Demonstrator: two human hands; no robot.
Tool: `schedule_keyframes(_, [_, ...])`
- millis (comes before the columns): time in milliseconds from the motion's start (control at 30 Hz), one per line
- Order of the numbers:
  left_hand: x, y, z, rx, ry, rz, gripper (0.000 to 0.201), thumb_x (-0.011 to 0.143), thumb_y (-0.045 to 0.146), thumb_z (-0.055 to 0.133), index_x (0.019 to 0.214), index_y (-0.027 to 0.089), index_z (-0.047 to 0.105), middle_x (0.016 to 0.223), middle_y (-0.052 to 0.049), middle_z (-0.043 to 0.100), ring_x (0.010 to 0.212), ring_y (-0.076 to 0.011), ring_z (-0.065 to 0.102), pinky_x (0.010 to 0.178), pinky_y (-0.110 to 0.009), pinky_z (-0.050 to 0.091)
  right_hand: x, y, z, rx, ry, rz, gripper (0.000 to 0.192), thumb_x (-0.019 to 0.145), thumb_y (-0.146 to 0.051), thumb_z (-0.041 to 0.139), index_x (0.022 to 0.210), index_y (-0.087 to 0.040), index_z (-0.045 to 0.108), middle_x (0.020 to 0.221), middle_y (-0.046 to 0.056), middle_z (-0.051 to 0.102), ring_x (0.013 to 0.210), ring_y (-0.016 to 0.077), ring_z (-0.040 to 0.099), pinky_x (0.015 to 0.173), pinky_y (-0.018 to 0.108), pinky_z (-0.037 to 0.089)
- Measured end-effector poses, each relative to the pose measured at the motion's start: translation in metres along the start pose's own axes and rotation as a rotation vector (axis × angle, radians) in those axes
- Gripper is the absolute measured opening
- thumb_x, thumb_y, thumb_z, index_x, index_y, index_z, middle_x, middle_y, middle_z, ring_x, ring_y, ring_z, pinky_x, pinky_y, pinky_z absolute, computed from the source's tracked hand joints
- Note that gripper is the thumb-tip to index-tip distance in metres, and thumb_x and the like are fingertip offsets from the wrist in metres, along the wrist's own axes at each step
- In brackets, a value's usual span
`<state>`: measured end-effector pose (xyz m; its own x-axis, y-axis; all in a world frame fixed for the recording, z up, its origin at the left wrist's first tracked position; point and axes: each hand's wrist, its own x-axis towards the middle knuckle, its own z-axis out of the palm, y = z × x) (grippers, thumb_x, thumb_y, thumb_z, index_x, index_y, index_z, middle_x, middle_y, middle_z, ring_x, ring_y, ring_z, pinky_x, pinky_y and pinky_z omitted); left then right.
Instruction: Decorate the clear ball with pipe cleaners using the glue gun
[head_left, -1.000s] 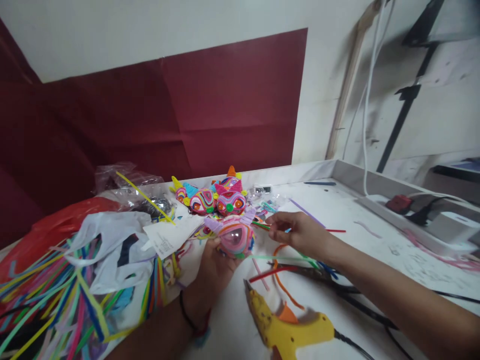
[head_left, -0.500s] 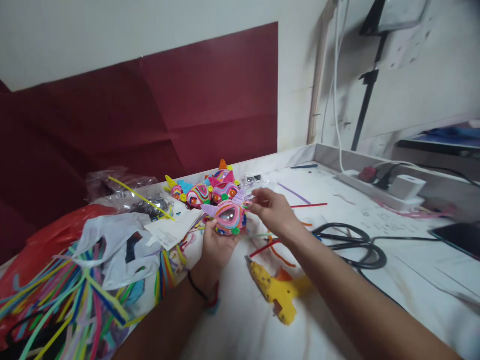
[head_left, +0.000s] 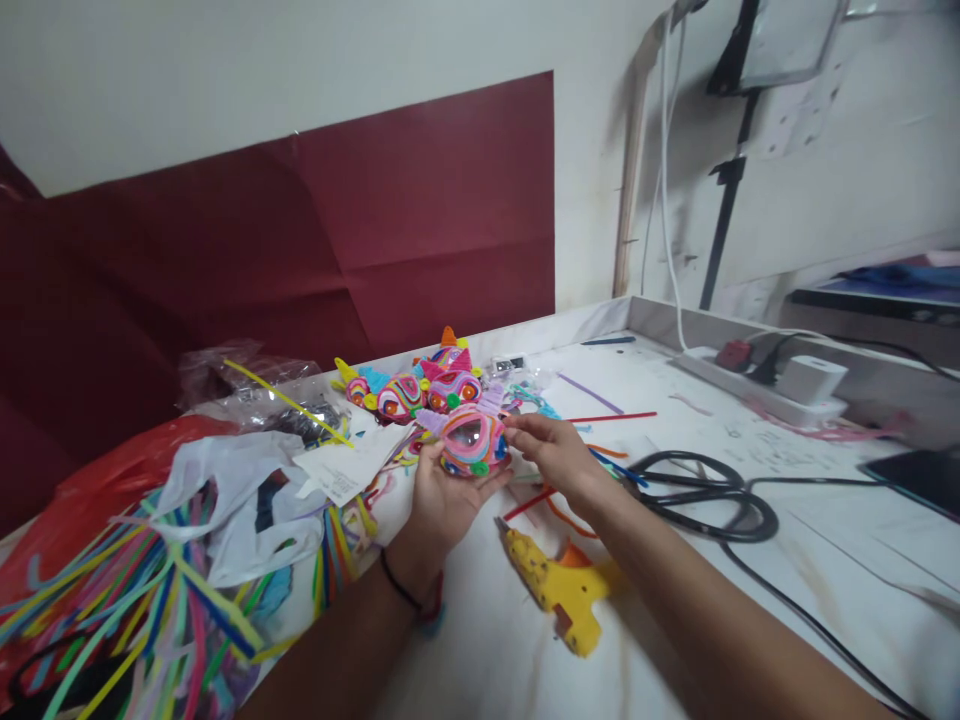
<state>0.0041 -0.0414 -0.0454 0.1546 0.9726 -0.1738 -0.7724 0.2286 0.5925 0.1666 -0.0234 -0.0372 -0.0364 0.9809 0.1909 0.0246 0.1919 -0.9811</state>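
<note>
My left hand (head_left: 450, 497) is closed around the lower left of a colourful pipe-cleaner animal head (head_left: 472, 437), which has lilac ears, striped pink and blue sides, a green nose and a dark glossy oval on its front. At its right edge, the bent fingers of my right hand (head_left: 551, 447) pinch against the side; whether they hold a small piece there I cannot make out. Just behind sit several finished-looking heads (head_left: 451, 387) in similar stripes, with orange eyes. Below my right wrist lies a yellow hot glue gun (head_left: 559, 590), its nozzle pointing up and left.
Many loose pipe cleaners (head_left: 172, 600) spread at the left beside a white plastic bag (head_left: 247, 500) and a red bag (head_left: 112, 490). A coiled black cable (head_left: 705, 500) lies right of my hands. A power strip (head_left: 772, 385) and a phone (head_left: 919, 480) are farther right.
My right hand has come in against the head's right side, its fingers closing there. The head and left hand have shifted slightly right in view. Blue pipe cleaners now show beside my right wrist.
</note>
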Motion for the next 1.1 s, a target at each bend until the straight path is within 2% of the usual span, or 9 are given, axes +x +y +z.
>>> schedule_keyframes(133, [-0.001, 0.002, 0.002, 0.052, -0.003, -0.030, 0.054, 0.089, 0.036, 0.047, 0.137, 0.011, 0.054, 0.101, -0.018, 0.077, 0.091, -0.0355, 0.074, 0.097, -0.060, 0.048, -0.004, -0.005, -0.002, 0.069, -0.049, 0.000, 0.030, 0.068, -0.034, 0.072, 0.092, -0.017, 0.075, 0.092, 0.006, 0.078, 0.083, 0.0219, 0.070, 0.077, 0.034, 0.055])
schedule_keyframes(367, [-0.002, 0.003, 0.001, 0.083, -0.012, -0.086, 0.060, 0.086, 0.041, 0.051, 0.138, 0.011, 0.052, 0.103, -0.018, 0.075, 0.093, -0.0373, 0.074, 0.093, -0.056, 0.051, -0.003, -0.004, -0.004, 0.091, -0.095, -0.001, 0.033, 0.064, -0.031, 0.075, 0.093, -0.016, 0.074, 0.093, 0.006, 0.076, 0.076, 0.0197, 0.069, 0.072, 0.033, 0.055])
schedule_keyframes(567, [-0.002, 0.000, 0.002, 0.046, -0.020, -0.073, 0.051, 0.086, 0.038, 0.052, 0.130, 0.012, 0.059, 0.103, -0.017, 0.075, 0.089, -0.0336, 0.073, 0.092, -0.055, 0.052, 0.000, 0.005, -0.003, 0.042, -0.116, -0.027, 0.032, 0.066, -0.032, 0.073, 0.094, -0.017, 0.072, 0.083, 0.005, 0.076, 0.070, 0.0212, 0.069, 0.069, 0.035, 0.055])
schedule_keyframes(733, [-0.002, -0.002, 0.002, 0.018, 0.057, -0.051, 0.043, 0.086, 0.037, 0.054, 0.120, 0.013, 0.062, 0.102, -0.016, 0.074, 0.088, -0.0306, 0.073, 0.089, -0.050, 0.054, 0.000, 0.011, -0.001, -0.052, -0.131, -0.092, 0.033, 0.070, -0.038, 0.070, 0.095, -0.017, 0.073, 0.086, 0.009, 0.077, 0.081, 0.0273, 0.073, 0.072, 0.038, 0.057])
schedule_keyframes(867, [-0.001, -0.002, 0.001, 0.018, 0.083, -0.032, 0.037, 0.087, 0.036, 0.053, 0.113, 0.013, 0.064, 0.099, -0.016, 0.075, 0.086, -0.0289, 0.073, 0.087, -0.047, 0.054, -0.001, 0.014, 0.002, -0.109, -0.124, -0.130, 0.036, 0.073, -0.042, 0.066, 0.099, -0.017, 0.074, 0.085, 0.009, 0.079, 0.079, 0.0270, 0.074, 0.069, 0.037, 0.057])
schedule_keyframes(1100, [-0.004, -0.002, 0.005, 0.018, 0.120, -0.008, 0.035, 0.088, 0.034, 0.053, 0.113, 0.014, 0.064, 0.096, -0.013, 0.076, 0.084, -0.0277, 0.072, 0.091, -0.051, 0.053, -0.003, 0.014, 0.004, -0.139, -0.098, -0.179, 0.035, 0.075, -0.042, 0.065, 0.096, -0.017, 0.075, 0.094, 0.011, 0.079, 0.084, 0.0295, 0.074, 0.074, 0.041, 0.057])
